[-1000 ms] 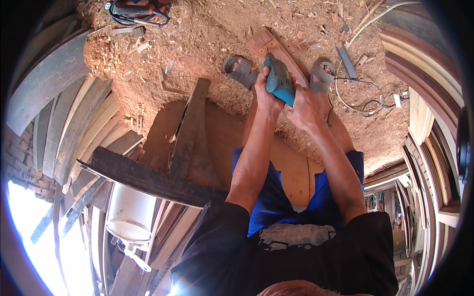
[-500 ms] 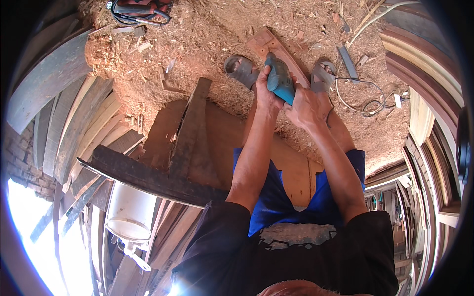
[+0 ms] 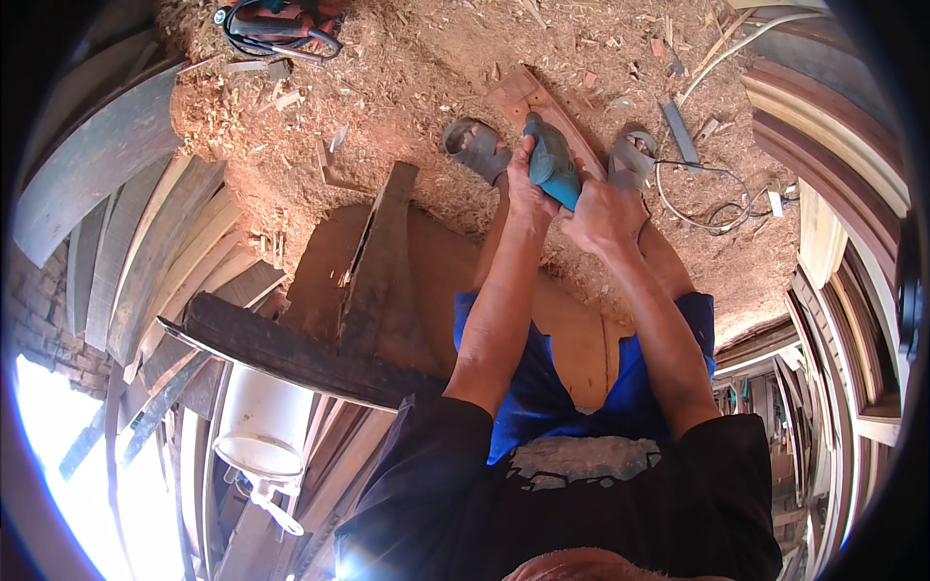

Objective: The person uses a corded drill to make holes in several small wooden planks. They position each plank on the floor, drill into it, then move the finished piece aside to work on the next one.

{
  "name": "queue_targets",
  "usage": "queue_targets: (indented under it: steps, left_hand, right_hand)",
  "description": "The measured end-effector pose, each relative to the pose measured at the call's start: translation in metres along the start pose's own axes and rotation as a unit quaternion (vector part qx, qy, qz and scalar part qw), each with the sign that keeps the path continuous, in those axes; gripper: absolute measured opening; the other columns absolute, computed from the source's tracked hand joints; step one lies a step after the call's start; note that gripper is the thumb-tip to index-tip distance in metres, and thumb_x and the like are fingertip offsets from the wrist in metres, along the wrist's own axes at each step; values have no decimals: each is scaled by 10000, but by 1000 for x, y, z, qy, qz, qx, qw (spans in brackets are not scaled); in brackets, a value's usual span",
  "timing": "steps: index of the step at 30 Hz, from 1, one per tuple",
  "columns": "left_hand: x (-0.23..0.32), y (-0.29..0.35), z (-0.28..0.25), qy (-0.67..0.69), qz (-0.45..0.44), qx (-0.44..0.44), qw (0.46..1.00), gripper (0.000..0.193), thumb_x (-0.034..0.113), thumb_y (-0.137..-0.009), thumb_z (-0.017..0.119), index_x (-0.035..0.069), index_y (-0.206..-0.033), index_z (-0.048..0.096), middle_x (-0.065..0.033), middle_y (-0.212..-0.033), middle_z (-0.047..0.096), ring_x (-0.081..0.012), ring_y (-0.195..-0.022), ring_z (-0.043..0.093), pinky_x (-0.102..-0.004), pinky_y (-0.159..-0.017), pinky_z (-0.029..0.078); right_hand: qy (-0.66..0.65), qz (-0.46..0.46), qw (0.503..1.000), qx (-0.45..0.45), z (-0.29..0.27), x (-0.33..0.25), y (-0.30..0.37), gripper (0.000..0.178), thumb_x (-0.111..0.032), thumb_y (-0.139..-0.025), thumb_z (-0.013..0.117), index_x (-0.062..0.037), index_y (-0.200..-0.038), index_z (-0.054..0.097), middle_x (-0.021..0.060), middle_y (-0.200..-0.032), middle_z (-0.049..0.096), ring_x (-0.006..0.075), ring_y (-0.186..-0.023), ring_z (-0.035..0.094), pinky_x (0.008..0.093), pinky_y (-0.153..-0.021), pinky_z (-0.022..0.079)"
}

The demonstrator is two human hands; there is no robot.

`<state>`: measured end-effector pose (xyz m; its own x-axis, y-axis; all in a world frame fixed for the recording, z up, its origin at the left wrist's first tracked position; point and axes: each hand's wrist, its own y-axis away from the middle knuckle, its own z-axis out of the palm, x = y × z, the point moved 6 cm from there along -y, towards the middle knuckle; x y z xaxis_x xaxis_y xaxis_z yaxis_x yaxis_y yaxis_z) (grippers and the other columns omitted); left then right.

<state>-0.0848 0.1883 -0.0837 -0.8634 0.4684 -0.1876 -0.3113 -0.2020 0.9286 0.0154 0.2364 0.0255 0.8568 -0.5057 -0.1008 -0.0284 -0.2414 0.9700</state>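
Both of my hands are closed around a teal power drill (image 3: 550,160). My left hand (image 3: 526,184) wraps its left side, while my right hand (image 3: 603,213) grips it at the rear right. The drill's front end points away from me, down at a reddish-brown wooden board (image 3: 562,118). That board lies slantwise on the ground between my sandalled feet, the left foot (image 3: 477,150) and the right foot (image 3: 632,158). Whether the drill's tip touches the wood I cannot tell, since the drill body hides it.
Wood shavings (image 3: 407,97) cover the ground. A red corded power tool (image 3: 276,24) lies far left, and a cable (image 3: 678,208) loops beside my right foot. Dark timber (image 3: 291,344) and a white bucket (image 3: 262,416) are at left. Stacked planks (image 3: 823,136) line the right.
The view has shifted slightly, so the ground things sit a little lower. My hands keep their hold on the drill over the board, with little visible movement.
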Motion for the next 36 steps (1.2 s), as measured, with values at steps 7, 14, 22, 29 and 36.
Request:
queue_targets:
  steps: [7, 14, 22, 29, 36]
  left_hand:
    - [-8, -13, 9, -24, 19, 42, 999, 543, 479, -885, 655, 19, -1167, 602, -216, -933, 688, -435, -823, 677, -552, -790, 573]
    - [0, -8, 2, -16, 15, 37, 999, 543, 472, -860, 710, 38, -1167, 596, -213, -922, 674, -403, -807, 673, -553, -795, 583]
    - [0, -16, -6, -16, 33, 29, 999, 559, 487, -842, 735, 31, -1140, 608, -206, -914, 686, -402, -770, 688, -528, -721, 598]
    - [0, -16, -10, -33, 7, 20, 999, 556, 507, -866, 701, 21, -1121, 613, -200, -895, 689, -395, -770, 684, -520, -709, 592]
    - [-3, -21, -8, -19, 7, 38, 999, 489, 470, -909, 629, 39, -1139, 612, -219, -966, 680, -430, -835, 674, -550, -768, 578]
  right_hand:
    - [-25, 14, 999, 30, -13, 15, -8, 421, -242, -753, 837, 22, -1048, 693, 234, -996, 740, 392, -969, 727, 461, -841, 585]
    - [0, 16, 1000, 16, -13, -1, -1, 466, -240, -750, 820, 5, -1121, 678, 240, -969, 738, 400, -945, 730, 470, -843, 585]
    - [-21, -3, 999, 49, 0, 4, -7, 485, -212, -738, 799, -9, -1157, 665, 242, -967, 738, 409, -948, 729, 476, -850, 584]
    - [-37, -3, 998, 59, 8, 10, -12, 466, -239, -741, 813, 23, -1102, 678, 242, -973, 738, 407, -957, 726, 469, -860, 582]
    - [-3, -10, 999, 38, 8, 15, -20, 448, -275, -762, 831, 35, -1052, 686, 249, -1009, 731, 399, -986, 721, 464, -849, 581]
